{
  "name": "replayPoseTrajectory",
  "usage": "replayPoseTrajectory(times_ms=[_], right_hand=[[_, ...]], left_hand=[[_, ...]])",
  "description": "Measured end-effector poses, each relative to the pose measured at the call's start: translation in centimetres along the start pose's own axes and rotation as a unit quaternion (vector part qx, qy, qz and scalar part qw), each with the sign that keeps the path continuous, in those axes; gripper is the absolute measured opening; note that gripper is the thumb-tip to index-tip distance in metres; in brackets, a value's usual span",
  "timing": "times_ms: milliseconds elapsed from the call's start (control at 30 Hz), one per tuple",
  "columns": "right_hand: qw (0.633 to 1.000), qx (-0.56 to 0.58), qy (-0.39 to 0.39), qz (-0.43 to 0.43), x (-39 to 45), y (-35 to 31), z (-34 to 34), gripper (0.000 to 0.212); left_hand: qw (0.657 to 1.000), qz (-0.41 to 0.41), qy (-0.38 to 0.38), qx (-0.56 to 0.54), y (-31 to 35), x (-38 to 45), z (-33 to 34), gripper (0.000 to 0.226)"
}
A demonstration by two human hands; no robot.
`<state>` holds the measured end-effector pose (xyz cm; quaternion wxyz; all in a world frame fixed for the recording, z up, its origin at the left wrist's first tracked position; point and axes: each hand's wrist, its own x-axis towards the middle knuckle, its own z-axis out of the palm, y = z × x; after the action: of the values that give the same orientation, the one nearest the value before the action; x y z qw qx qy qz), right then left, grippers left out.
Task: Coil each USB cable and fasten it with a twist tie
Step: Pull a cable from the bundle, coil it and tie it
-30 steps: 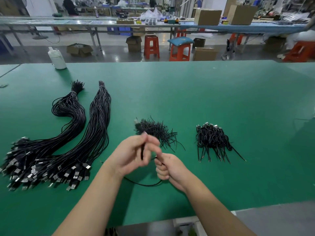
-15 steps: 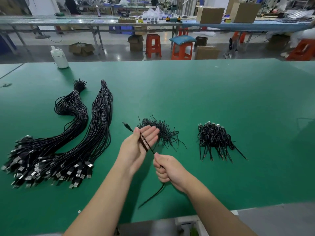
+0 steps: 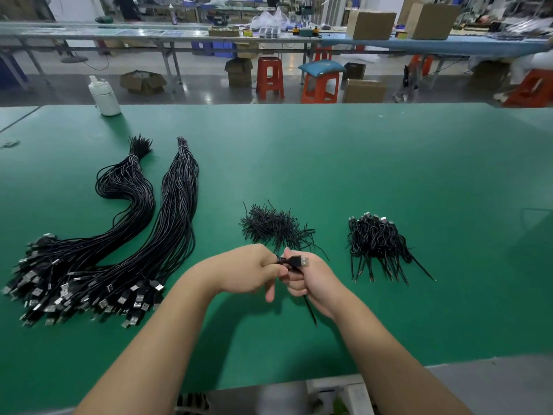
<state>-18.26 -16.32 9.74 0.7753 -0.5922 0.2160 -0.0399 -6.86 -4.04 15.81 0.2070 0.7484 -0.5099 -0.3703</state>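
Observation:
Both hands meet over the green table near its front edge. My left hand (image 3: 251, 272) grips the coiled part of a black USB cable (image 3: 294, 261), whose silver plug sticks out to the right between the hands. My right hand (image 3: 308, 280) holds the cable just below the plug, and a loose tail hangs down from it. Right behind the hands lies a pile of black twist ties (image 3: 273, 226). A heap of coiled, tied cables (image 3: 377, 242) lies to the right. Two long bundles of uncoiled cables (image 3: 125, 235) lie at the left.
A white bottle (image 3: 103, 97) stands at the table's far left edge. Beyond the table are red stools (image 3: 269, 76), cardboard boxes and long workbenches. The green table (image 3: 389, 163) stretches wide to the right and back.
The left hand was open with the cable across its palm; now it is curled round the coiled cable. The plug end now points right between the hands, and the hanging tail is shorter.

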Motion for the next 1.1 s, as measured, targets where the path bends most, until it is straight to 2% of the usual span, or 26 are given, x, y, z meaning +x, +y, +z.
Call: replayPoseTrajectory(times_ms=[100,167,233,333,400,500,567,700,833,900,1000,1100], right_hand=[[0.997,-0.071,-0.006,-0.008,-0.3,-0.3,-0.2,0.032],[0.998,-0.063,-0.012,-0.024,-0.6,-0.7,-0.6,0.028],[0.998,-0.039,-0.026,-0.051,-0.9,-1.1,-1.1,0.024],[0.993,-0.075,-0.055,-0.076,-1.5,-1.6,-1.2,0.023],[0.988,-0.108,-0.071,-0.083,-1.8,-1.5,-0.7,0.023],[0.985,-0.121,-0.064,-0.106,-2.1,-1.2,-0.1,0.022],[0.983,-0.121,-0.059,-0.124,-2.3,-1.1,0.1,0.022],[0.979,-0.120,-0.087,-0.141,-2.7,-0.6,-0.2,0.022],[0.982,-0.123,-0.079,-0.123,-2.9,-0.1,-0.6,0.023],[0.981,-0.142,-0.041,-0.125,-2.7,-0.1,-0.8,0.024],[0.976,-0.181,0.024,-0.123,-2.3,-0.2,-0.7,0.024],[0.985,-0.139,0.046,-0.086,-1.9,0.3,-0.1,0.015]], left_hand=[[0.995,-0.025,0.039,0.089,-0.2,0.3,0.2,0.039],[0.993,-0.026,0.092,0.065,-0.7,0.5,0.4,0.037],[0.990,0.005,0.109,-0.086,-1.1,0.6,0.8,0.033],[0.937,0.042,0.170,-0.303,-1.8,1.3,1.4,0.030],[0.902,0.054,0.199,-0.380,-1.9,1.9,1.8,0.030],[0.860,0.089,0.188,-0.465,-1.5,2.1,2.6,0.039],[0.858,0.123,0.174,-0.467,-1.3,2.0,3.0,0.050],[0.906,0.145,0.156,-0.366,-1.0,1.8,3.0,0.059],[0.921,0.116,0.162,-0.333,-0.6,1.7,2.4,0.039],[0.904,0.111,0.193,-0.366,-0.3,2.0,2.7,0.043],[0.847,0.115,0.207,-0.476,0.5,2.4,3.6,0.042],[0.810,0.113,0.204,-0.538,0.9,2.6,4.0,0.038]])
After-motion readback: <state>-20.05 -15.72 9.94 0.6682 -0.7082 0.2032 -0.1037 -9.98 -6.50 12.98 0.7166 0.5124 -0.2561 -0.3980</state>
